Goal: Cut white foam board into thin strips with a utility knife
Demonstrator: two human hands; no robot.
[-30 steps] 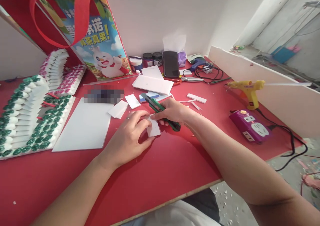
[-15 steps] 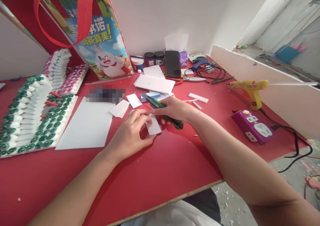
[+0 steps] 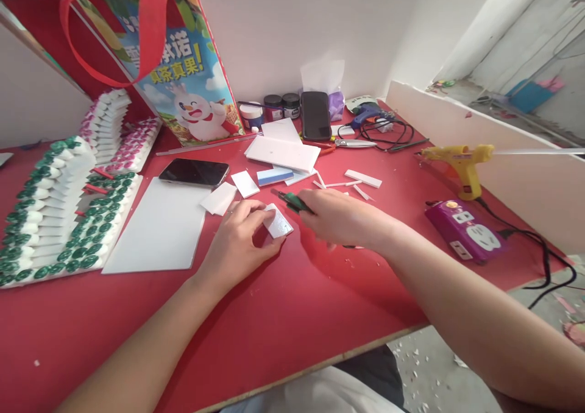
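My left hand [image 3: 244, 232] grips a small white foam board piece [image 3: 278, 222] by its edges, thumb on the near side and fingers on the far side. The piece is slightly tilted over the red table [image 3: 292, 303]. Just right of it, my right hand [image 3: 336, 213] is wrapped round a green utility knife [image 3: 295, 201], its tip pointing to the upper left and apart from the piece. Most of the knife's handle is hidden by the hand. Beyond the hands lie small white cut pieces [image 3: 245, 183] and a blue-and-white block [image 3: 275, 176].
A white board [image 3: 155, 230] and a phone [image 3: 194, 172] lie left, beside green-trimmed white stair models [image 3: 68, 218]. Larger white boards [image 3: 283, 153], scissors [image 3: 354, 144] and another phone [image 3: 315, 116] are behind. At right are a yellow glue gun [image 3: 461, 163] and a purple power strip [image 3: 464, 230].
My right hand has drawn the knife to the right, away from the piece. The piece in my left hand has tilted and more of its face shows.
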